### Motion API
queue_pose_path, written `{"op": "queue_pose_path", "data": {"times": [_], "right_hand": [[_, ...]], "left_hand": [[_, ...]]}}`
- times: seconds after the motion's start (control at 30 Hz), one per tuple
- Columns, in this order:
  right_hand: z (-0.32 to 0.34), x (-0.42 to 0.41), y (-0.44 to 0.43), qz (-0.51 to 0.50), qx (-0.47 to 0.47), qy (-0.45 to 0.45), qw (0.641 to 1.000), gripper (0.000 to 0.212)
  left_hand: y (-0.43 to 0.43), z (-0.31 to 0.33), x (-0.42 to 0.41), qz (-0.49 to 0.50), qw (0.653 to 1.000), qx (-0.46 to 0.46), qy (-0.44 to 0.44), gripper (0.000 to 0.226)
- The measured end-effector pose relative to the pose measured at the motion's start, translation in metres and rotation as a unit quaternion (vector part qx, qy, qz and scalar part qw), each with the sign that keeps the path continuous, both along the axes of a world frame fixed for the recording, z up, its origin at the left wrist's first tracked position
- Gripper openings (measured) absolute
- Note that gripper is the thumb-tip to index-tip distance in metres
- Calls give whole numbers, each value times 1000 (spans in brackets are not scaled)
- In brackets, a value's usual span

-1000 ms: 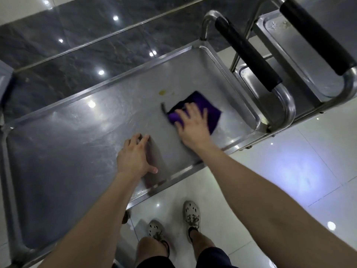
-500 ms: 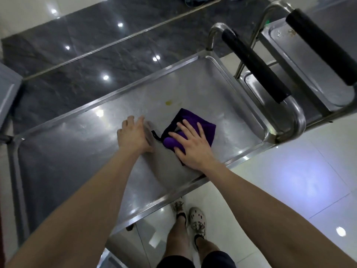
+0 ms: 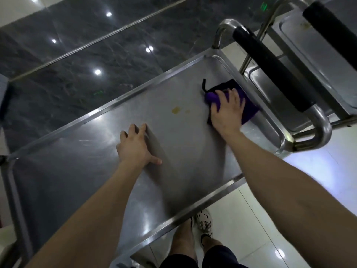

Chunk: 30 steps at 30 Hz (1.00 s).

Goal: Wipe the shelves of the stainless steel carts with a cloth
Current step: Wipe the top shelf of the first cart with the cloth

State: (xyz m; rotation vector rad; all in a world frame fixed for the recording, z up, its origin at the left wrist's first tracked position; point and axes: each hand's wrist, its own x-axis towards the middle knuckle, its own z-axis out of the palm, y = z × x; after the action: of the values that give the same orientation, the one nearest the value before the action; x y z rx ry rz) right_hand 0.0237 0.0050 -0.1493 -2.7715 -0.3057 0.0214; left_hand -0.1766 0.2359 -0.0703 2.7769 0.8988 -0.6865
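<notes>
A purple cloth (image 3: 249, 107) lies on the top shelf (image 3: 81, 167) of a stainless steel cart, near its right end. My right hand (image 3: 226, 111) presses flat on the cloth with the fingers spread and nearly straight. A black loop sticks out of the cloth's far left corner. My left hand (image 3: 135, 147) rests flat on the bare shelf near the middle, fingers straight, thumb out. A small yellowish stain (image 3: 176, 110) sits on the shelf between the two hands, toward the far side.
The cart's handle with a black grip (image 3: 270, 70) curves over the right end. A second steel cart (image 3: 316, 55) with its own black-gripped handle stands just beyond it. Dark marble wall panels rise behind; white floor tiles and my feet (image 3: 202, 227) are below the near rim.
My right hand has slid the cloth from beside the left hand to the shelf's right end, past the yellowish stain. My left hand stays flat on the shelf.
</notes>
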Motion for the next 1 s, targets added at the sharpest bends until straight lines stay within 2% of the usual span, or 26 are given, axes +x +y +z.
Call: {"op": "queue_pose_path", "data": {"times": [0.07, 0.2, 0.3, 0.37, 0.43, 0.53, 0.6, 0.67, 0.7, 0.77, 0.87, 0.93, 1.0], "right_hand": [[1, -30, 39, 43, 8, 4, 999, 53], [-1, -97, 79, 267, 13, 10, 964, 54], [-1, -77, 62, 359, 13, -6, 933, 53], [0, -43, 44, 334, 35, -30, 942, 50], [1, -2, 27, 245, 42, -37, 968, 49], [2, 53, 21, 93, 5, -24, 995, 51], [7, 70, 40, 3, -6, -4, 1000, 52], [14, 59, 80, -28, -6, 13, 1000, 53], [15, 43, 104, -2, -8, 15, 1000, 53], [17, 2, 145, 131, -8, 22, 991, 54], [17, -29, 165, 336, -7, 34, 941, 51], [16, -11, 152, 377, 3, 12, 926, 49], [15, 24, 131, 341, 17, -19, 940, 47]], "left_hand": [[0, 1, 1, -5, 1000, 3, -2, 153], [-1, 4, 1, -10, 1000, 10, -3, 153], [0, 5, 2, -18, 1000, 14, 14, 157], [1, 6, 3, -20, 1000, 9, 15, 159], [2, 6, 4, -22, 1000, 11, 13, 160], [2, 2, 4, -26, 999, 20, 13, 162], [2, -1, 4, -27, 999, 29, 18, 164], [3, -3, 5, -23, 999, 33, 21, 165], [3, -4, 5, -23, 999, 32, 20, 165], [4, -4, 5, -25, 999, 29, 14, 164], [5, -3, 4, -28, 999, 30, 10, 163], [4, -1, 4, -29, 999, 33, 12, 163], [4, -1, 5, -31, 999, 30, 11, 163]]}}
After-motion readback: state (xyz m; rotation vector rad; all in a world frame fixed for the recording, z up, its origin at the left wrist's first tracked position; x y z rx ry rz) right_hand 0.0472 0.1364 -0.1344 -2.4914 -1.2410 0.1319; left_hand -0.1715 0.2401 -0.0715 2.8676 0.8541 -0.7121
